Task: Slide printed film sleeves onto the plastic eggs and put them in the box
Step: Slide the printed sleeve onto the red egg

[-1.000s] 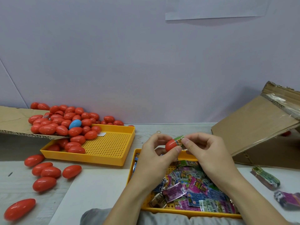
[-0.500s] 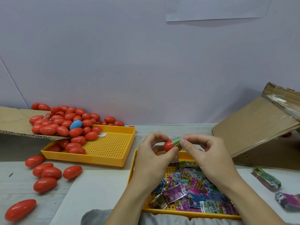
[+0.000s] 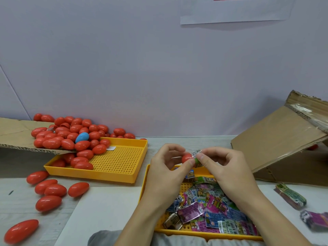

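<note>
The near tray (image 3: 144,181), yellow and perforated, holds a loose heap of sleeves (image 3: 209,210) in purple, blue and green. The forearms cover part of it. Above its far edge the left hand (image 3: 166,173) pinches a red egg (image 3: 186,158) between thumb and fingertips, while the right hand (image 3: 229,171) pinches a green sleeve (image 3: 196,156) against the egg's right end. Fingers hide most of that sleeve, so how far it sits over the egg cannot be told.

Left of the near tray, the far tray (image 3: 124,167) holds red eggs in its left half. More spill onto it from a cardboard flap (image 3: 16,134), with one blue egg (image 3: 82,137) among them. Loose eggs (image 3: 51,190) lie on the table left of the near tray.

Right of the near tray stands the box (image 3: 276,144), tilted, its inside hidden except for a red speck under the flap. Two sleeve bundles (image 3: 291,196) lie in front of it, the nearer one blurred.

Sleeve print is mostly too small to read: "DINO" and a "6+" mark show. A paper (image 3: 234,11) on the wall is cut off at the top.
</note>
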The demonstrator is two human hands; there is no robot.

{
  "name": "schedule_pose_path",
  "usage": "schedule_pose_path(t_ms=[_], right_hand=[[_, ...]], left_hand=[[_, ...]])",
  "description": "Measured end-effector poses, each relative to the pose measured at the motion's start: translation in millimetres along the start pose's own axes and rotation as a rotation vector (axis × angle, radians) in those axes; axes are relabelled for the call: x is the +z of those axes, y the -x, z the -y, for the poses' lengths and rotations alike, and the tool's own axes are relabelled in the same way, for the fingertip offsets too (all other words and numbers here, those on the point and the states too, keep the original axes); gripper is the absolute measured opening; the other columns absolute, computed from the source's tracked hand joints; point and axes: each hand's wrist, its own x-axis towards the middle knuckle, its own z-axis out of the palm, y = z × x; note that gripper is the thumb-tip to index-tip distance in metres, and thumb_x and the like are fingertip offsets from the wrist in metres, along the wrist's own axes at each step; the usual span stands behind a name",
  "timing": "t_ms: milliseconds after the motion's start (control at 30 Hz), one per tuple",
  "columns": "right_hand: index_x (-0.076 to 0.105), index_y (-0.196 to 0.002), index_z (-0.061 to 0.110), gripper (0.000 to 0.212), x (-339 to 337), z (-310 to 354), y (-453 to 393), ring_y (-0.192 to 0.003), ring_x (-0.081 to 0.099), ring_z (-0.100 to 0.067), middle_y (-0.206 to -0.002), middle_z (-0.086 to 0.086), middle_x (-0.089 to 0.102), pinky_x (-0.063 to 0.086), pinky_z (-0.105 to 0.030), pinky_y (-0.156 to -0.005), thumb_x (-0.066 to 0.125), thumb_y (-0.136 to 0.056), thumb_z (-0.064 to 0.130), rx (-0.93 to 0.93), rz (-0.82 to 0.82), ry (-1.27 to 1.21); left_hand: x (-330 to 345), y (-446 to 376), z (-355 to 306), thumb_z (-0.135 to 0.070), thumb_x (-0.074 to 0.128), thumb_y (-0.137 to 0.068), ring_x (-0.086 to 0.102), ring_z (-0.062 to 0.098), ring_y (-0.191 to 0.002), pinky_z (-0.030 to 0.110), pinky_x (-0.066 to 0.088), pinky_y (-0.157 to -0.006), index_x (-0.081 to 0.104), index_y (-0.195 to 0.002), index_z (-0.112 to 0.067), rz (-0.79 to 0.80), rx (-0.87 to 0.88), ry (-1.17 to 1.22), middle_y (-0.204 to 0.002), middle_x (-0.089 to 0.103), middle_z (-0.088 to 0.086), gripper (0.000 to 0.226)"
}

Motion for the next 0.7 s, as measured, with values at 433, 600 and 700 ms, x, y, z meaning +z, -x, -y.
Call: schedule_pose_path(t_ms=[433, 600, 700], right_hand=[[0.078, -0.071, 0.026, 0.016, 3.2, 3.8, -0.5, -0.067, 0.065, 0.003, -0.073, 0.007, 0.075, 0.046, -0.009, -0.055, 0.073, -0.085, 0.020, 0.080, 0.018, -0.123], [0.079, -0.074, 0.025, 0.014, 3.7, 4.2, 0.2, -0.068, 0.066, 0.003, -0.075, 0.006, 0.075, 0.046, -0.009, -0.055, 0.072, -0.086, 0.022, 0.111, 0.013, -0.137], [0.079, -0.075, 0.025, 0.013, 3.6, 5.1, 0.8, -0.068, 0.066, 0.002, -0.075, 0.006, 0.075, 0.045, -0.008, -0.055, 0.072, -0.086, 0.022, 0.118, 0.018, -0.137]], left_hand=[[-0.6, 0.2, 2.8, 0.002, 0.081, -0.076, 0.068, 0.013, -0.102, 0.025, 0.057, -0.082, 0.060, -0.101, -0.018, 0.053, 0.049, 0.001, -0.099, 0.070, -0.003, 0.038], [-0.1, 0.8, 2.0, 0.009, 0.078, -0.076, 0.068, 0.017, -0.106, 0.026, 0.058, -0.084, 0.056, -0.108, -0.019, 0.088, 0.006, 0.089, -0.102, 0.069, 0.002, 0.048], [0.3, 1.5, 0.4, 0.009, 0.079, -0.076, 0.070, 0.016, -0.102, 0.024, 0.058, -0.083, 0.055, -0.110, -0.018, 0.096, 0.003, 0.089, -0.099, 0.071, 0.004, 0.049]])
